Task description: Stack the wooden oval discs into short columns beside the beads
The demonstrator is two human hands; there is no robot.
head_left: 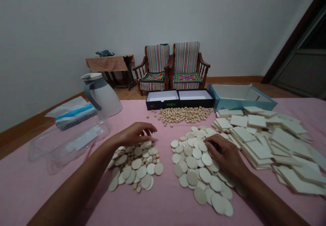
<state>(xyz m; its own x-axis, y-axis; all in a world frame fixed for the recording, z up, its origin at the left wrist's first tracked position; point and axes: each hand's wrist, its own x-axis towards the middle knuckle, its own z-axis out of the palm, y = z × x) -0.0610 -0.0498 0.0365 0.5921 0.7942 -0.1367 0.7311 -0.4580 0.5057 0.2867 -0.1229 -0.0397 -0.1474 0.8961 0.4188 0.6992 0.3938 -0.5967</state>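
My left hand [139, 133] hovers at the far side of a mixed pile of pale round wooden discs [137, 164] and small wooden cubes [139, 189]. Its fingers are curled towards the thumb, and a pale disc [153, 136] shows at the tips. On the right, my right hand [225, 154] lies over the edge of a larger heap of plain discs [191, 162]. Its fingers are bent down, with the fingertips touching discs at the upper part of that heap. What sits between those fingers is hidden.
Small wooden pieces [183, 114] lie before two black box trays [163, 104]. A blue box [239, 104] stands behind stacked square wooden tiles [257, 148]. At left are a white jug [103, 95], a tissue pack [76, 115] and clear plastic trays [68, 143] on the pink cloth [163, 209].
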